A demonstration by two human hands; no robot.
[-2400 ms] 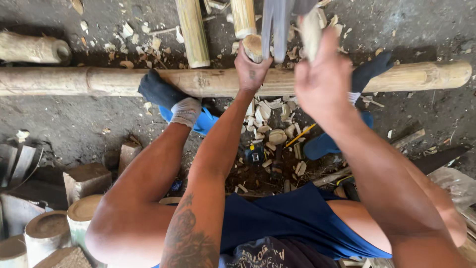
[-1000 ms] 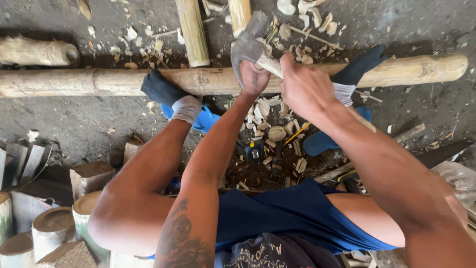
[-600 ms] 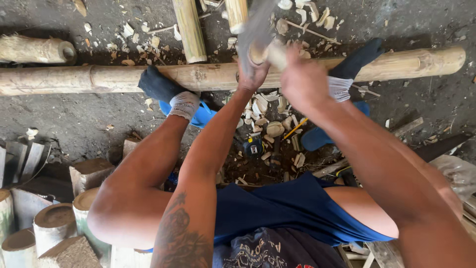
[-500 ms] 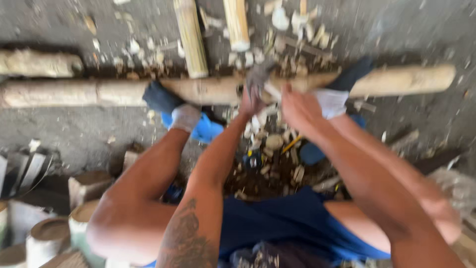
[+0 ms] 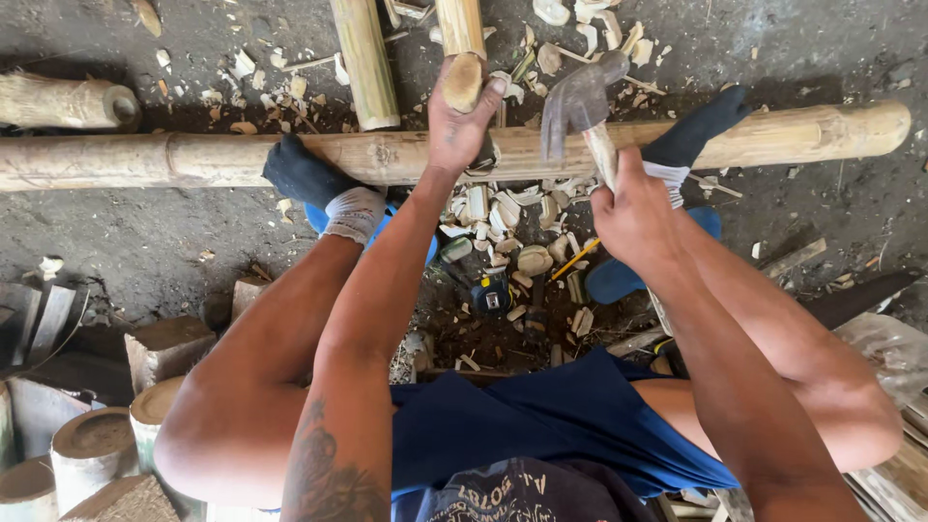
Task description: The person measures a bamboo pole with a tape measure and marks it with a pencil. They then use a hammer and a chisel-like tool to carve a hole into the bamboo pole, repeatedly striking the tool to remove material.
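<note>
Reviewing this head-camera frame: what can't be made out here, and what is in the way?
- Head view: where the short bamboo piece meets the long bamboo pole is covered by the left hand.
- The hammer handle's lower end is hidden inside the right hand.
- The pole's left end is cut off by the frame edge.
- The small tape measure is too small for detail.

The long pole [image 5: 242, 159] lying across the ground is bamboo, pale tan, smooth-skinned and matt, with darker nodes. The short bamboo piece [image 5: 462, 58] under the left hand [image 5: 462, 121] has a dry, fibrous cut end. The hammer [image 5: 578, 97] in the right hand [image 5: 633, 208] has a dull grey metal head, worn and unpolished, on a light wooden handle. Pale, rough bamboo chips [image 5: 503, 208] litter the gritty dark ground [image 5: 116, 232]. The socks [image 5: 300, 174] are dark knitted cloth.
</note>
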